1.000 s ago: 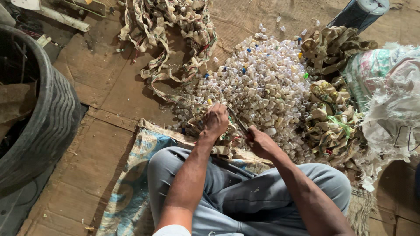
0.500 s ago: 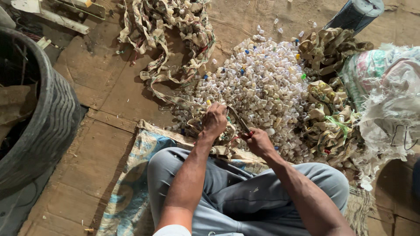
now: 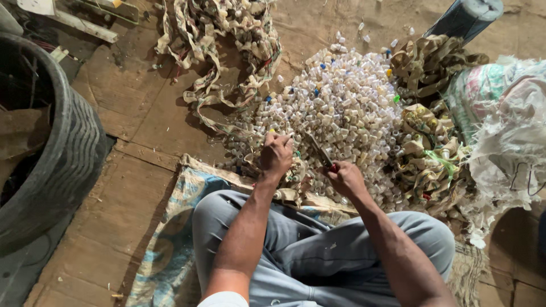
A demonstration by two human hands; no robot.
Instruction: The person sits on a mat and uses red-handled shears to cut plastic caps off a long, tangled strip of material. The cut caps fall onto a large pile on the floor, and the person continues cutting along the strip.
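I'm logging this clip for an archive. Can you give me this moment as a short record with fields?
setting: person seated on a woven mat, wooden floor
left hand: closed on a strip of the material beneath it
right hand: grips scissors, blades toward the left hand
ahead: heap of small plastic caps
far left: tyre
right: torn sack

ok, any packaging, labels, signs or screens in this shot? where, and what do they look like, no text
No signs or screens.
Woven sack: far right, torn and frayed, white with faded green and pink print.
Printed sack mat: flat under the seated person, blue, tan and white pattern.
Printed strips: top centre, tangled beige bands with red and green marks.
Crumpled strips: right of the cap heap, tan with green and yellow.
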